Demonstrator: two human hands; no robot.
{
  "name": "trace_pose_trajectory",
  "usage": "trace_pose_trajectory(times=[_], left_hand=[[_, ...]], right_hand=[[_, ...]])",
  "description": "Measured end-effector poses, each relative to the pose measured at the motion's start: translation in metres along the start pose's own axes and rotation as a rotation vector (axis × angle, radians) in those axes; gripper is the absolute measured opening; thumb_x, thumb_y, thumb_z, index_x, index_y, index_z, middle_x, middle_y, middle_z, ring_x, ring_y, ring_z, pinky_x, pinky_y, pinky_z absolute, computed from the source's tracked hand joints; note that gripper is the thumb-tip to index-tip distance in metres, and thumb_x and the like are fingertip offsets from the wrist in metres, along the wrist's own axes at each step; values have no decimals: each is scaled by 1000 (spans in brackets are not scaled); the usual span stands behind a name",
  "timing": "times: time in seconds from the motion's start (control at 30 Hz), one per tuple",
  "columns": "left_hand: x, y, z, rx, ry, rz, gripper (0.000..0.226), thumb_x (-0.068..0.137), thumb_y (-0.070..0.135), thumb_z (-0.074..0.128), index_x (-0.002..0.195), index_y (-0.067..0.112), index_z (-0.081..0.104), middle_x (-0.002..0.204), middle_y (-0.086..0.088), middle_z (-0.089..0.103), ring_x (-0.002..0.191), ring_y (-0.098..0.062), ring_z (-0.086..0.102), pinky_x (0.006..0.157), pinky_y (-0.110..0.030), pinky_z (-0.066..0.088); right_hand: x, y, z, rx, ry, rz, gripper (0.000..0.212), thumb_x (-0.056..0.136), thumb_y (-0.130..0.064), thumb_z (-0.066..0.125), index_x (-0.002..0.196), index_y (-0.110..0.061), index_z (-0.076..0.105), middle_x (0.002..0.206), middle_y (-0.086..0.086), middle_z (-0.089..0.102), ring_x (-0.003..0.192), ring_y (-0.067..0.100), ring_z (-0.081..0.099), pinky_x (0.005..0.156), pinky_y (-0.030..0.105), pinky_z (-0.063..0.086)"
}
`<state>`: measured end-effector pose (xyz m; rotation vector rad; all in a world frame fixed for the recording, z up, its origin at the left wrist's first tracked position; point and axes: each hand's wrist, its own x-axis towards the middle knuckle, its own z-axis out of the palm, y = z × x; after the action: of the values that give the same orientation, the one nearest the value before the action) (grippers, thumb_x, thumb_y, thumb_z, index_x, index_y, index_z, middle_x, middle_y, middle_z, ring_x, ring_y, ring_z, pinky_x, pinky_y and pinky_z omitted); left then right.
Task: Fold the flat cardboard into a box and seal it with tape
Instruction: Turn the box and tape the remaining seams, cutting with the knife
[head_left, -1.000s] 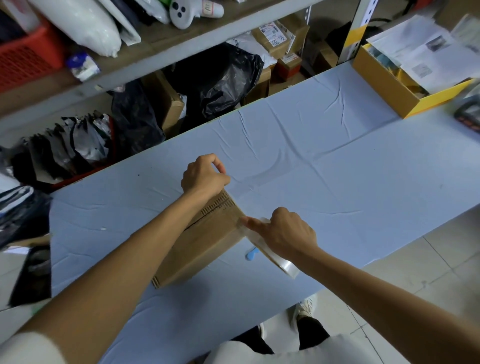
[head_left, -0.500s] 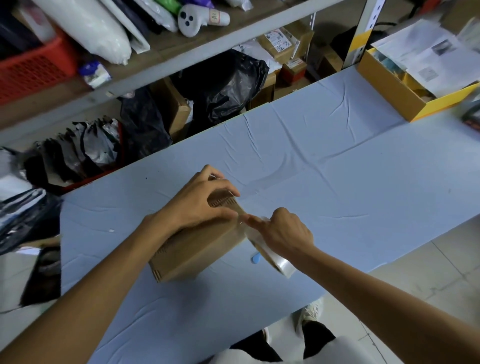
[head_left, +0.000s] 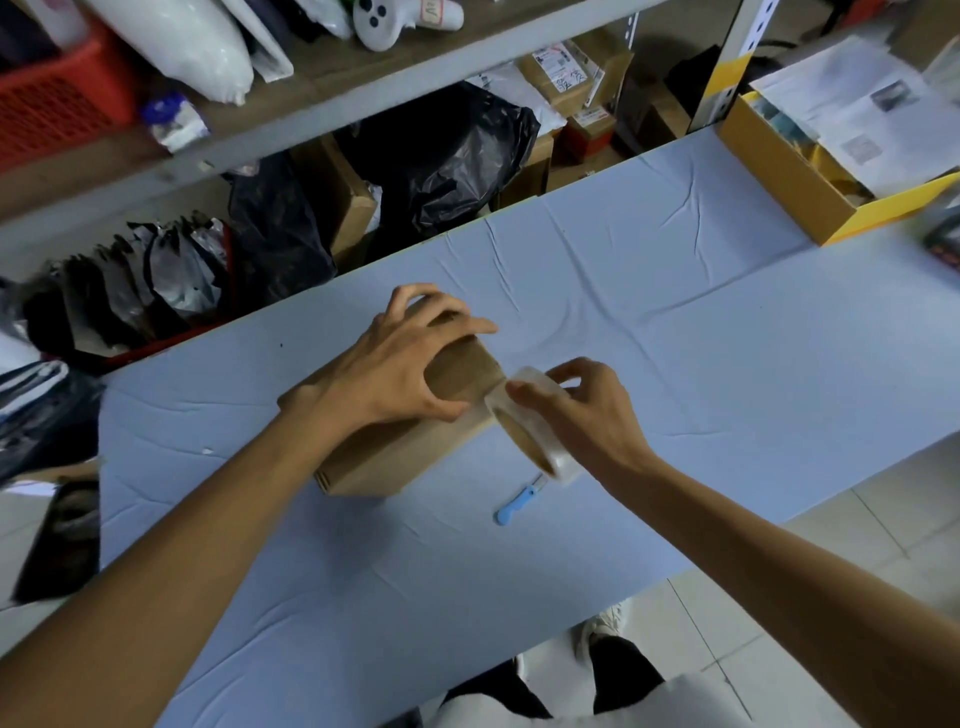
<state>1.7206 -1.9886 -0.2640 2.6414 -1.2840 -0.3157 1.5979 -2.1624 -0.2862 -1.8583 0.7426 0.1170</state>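
Observation:
A small brown cardboard box (head_left: 400, 457) lies on its side on the blue table (head_left: 675, 364), folded into shape. My left hand (head_left: 400, 364) lies spread over its top, fingers curled around the far end and thumb pressed on the near face. A roll of clear tape (head_left: 540, 441) stands on edge against the box's right end. My right hand (head_left: 587, 415) grips the roll from above, with fingertips on its rim.
A small blue cutter (head_left: 517, 506) lies on the table just in front of the tape roll. A yellow-brown open box with papers (head_left: 789, 171) sits at the far right. Shelves with bags and parcels (head_left: 447, 150) stand behind the table's far edge.
My left hand has opened from a fist at the box's far end to a flat spread over its top. The right hand has lifted the tape roll up against the box's right end.

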Motion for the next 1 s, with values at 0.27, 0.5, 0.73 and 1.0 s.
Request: trace_pose_trajectory(times=[0.27,0.5,0.73,1.0], left_hand=[[7,2,14,53,-76,7,57,67,49,66,120,44,44,137,9,32,135,-20,12,93,-49,38],[4,-7,15,-20,-119,-43,62,72,46,67,127,49,39,144,10,25,141,-20,3,103,-51,29],[5,-4,21,-53,-98,-50,55,70,45,68,119,47,44,143,12,22,140,-20,0,100,-51,28],[8,-11,17,-147,-118,-108,55,72,42,71,117,51,42,142,16,20,138,-6,-4,106,-52,21]], right_hand=[[15,12,-4,-320,-163,172,64,69,-69,65,107,-19,49,88,-4,50,86,23,56,69,34,43],[9,11,-29,134,-510,-6,37,74,-35,77,108,-40,65,89,-1,73,59,-1,65,53,9,49],[18,21,-28,-432,-410,209,63,65,-65,72,107,-19,60,104,0,65,93,18,62,77,29,46],[10,19,-41,70,-605,30,19,85,-36,67,102,-29,70,105,7,70,89,26,68,76,34,52]])
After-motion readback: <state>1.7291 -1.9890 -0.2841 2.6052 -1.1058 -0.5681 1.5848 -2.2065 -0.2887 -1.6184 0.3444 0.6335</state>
